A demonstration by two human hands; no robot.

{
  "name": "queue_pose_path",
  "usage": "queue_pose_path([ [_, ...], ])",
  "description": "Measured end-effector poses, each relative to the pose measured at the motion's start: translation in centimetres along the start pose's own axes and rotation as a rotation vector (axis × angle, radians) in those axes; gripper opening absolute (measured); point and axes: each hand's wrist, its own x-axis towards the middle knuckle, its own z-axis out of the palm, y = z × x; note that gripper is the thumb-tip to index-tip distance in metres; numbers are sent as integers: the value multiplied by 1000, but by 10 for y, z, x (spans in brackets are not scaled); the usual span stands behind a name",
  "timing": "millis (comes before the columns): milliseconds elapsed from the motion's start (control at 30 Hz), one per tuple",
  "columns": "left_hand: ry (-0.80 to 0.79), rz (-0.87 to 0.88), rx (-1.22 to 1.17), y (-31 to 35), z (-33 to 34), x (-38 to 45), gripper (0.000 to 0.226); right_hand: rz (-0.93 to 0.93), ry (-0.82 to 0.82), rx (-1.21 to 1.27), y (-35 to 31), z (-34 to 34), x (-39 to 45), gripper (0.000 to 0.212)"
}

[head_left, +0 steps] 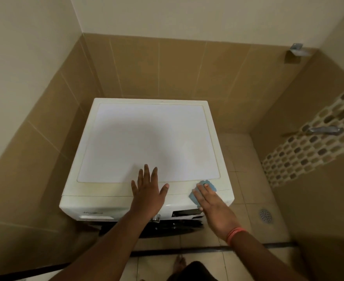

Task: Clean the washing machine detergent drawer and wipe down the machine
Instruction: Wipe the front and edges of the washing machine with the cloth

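A white front-loading washing machine (146,134) stands in a tiled corner, seen from above. My left hand (147,192) lies flat on the front edge of its top, fingers spread, holding nothing. My right hand (211,201) presses a small blue cloth (206,185) against the top's front right corner; the cloth shows under and beyond the fingers. The detergent drawer front (94,214) sits shut at the left of the control panel. The dark display (185,212) is partly hidden by my right hand.
Brown tiled walls close in behind and at the left of the machine. On the right wall are a mosaic strip (309,145), a metal tap (325,130) and a bracket (294,51). A floor drain (266,216) lies right of the machine. My bare foot (179,262) stands below.
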Motion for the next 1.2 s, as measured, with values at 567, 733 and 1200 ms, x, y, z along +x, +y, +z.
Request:
queue_pose_path([
  [567,118,-114,140,67,4,36,75,-91,46,93,95,-37,17,96],
  [733,140,-204,161,106,23,43,99,-612,-19,44,124,-34,-4,68],
  [1200,176,-408,130,102,37,18,88,-834,-47,90,181,-61,99,49],
])
